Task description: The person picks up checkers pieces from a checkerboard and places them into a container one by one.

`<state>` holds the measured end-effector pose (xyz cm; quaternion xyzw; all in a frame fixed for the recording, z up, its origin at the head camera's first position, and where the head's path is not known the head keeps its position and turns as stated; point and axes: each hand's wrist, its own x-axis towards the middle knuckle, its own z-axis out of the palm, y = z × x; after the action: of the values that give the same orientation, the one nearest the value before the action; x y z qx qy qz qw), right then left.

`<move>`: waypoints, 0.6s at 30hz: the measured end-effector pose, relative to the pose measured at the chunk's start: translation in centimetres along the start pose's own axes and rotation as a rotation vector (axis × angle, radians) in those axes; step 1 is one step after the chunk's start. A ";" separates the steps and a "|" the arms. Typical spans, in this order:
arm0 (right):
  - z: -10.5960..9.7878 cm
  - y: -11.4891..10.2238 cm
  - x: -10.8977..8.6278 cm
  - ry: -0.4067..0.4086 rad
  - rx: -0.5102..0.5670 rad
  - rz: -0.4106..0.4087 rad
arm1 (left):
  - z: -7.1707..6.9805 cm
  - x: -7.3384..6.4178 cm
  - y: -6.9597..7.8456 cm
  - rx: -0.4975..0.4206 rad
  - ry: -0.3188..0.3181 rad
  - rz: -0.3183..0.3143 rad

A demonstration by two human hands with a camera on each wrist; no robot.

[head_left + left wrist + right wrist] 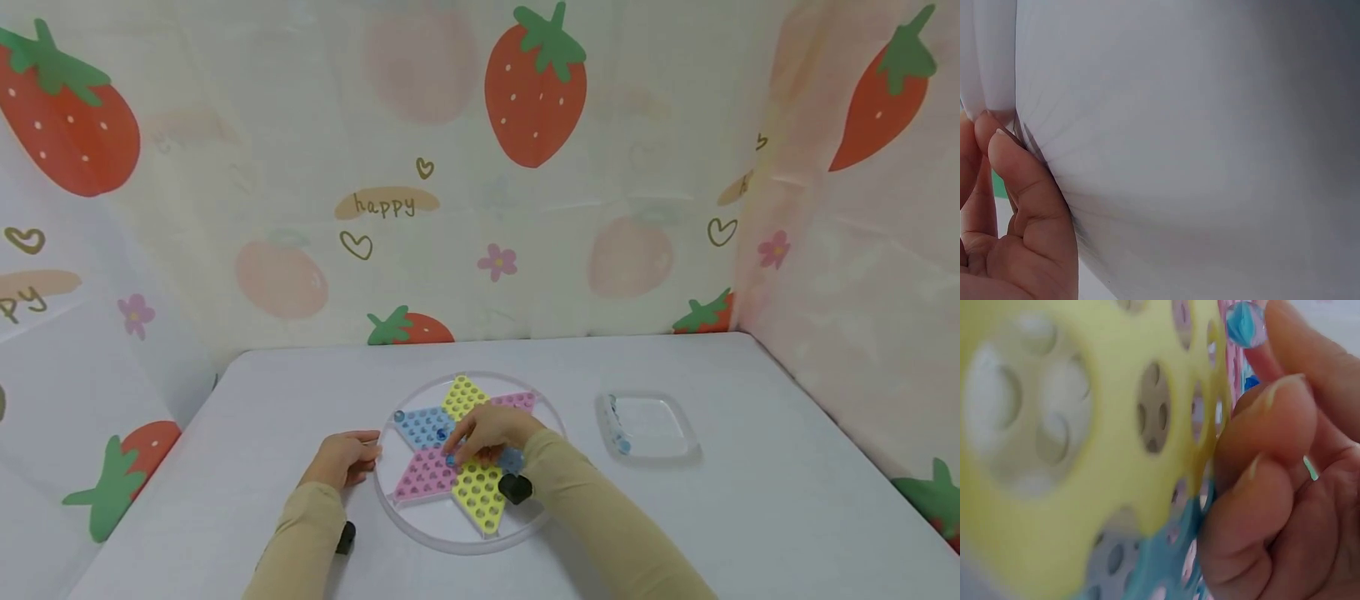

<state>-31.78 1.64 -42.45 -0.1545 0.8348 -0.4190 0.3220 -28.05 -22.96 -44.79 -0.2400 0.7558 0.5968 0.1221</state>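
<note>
A round, clear-rimmed Chinese checkers board (471, 547) lies on the table, its star of yellow, pink and blue points full of round holes. My left hand (342, 460) holds the board's left rim between thumb and fingertips; in the left wrist view the thumb (1022, 165) lies close to the fingers. Over the star's middle, my right hand (491, 429) pinches a clear marble with a blue swirl (1245, 325) at its fingertips. A dark blue marble (442, 434) sits on the blue point near that hand. Another marble (399, 416) rests at that point's outer tip.
Right of the board stands a clear square tray (660, 457) with several bluish marbles (622, 444) along its left side. White cloth (300, 392) covers the table. Strawberry-print sheets (480, 208) hang behind and at both sides.
</note>
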 end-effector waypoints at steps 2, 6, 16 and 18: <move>0.1 -0.1 0.0 -0.004 -0.023 -0.007 | 0.0 -0.1 0.0 0.003 -0.003 0.006; 0.3 -0.3 -0.1 -0.018 -0.039 -0.020 | 0.0 -0.4 0.0 -0.002 -0.014 0.020; 0.5 -0.3 -0.1 0.001 -0.034 -0.040 | -0.1 -0.1 0.0 -0.010 -0.008 0.022; 0.5 -0.3 -0.1 0.005 -0.038 -0.045 | -0.2 0.0 0.0 -0.007 -0.013 0.023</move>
<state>-31.42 1.19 -42.36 -0.1782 0.8397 -0.4105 0.3076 -28.04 -23.13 -44.74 -0.2279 0.7556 0.6024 0.1194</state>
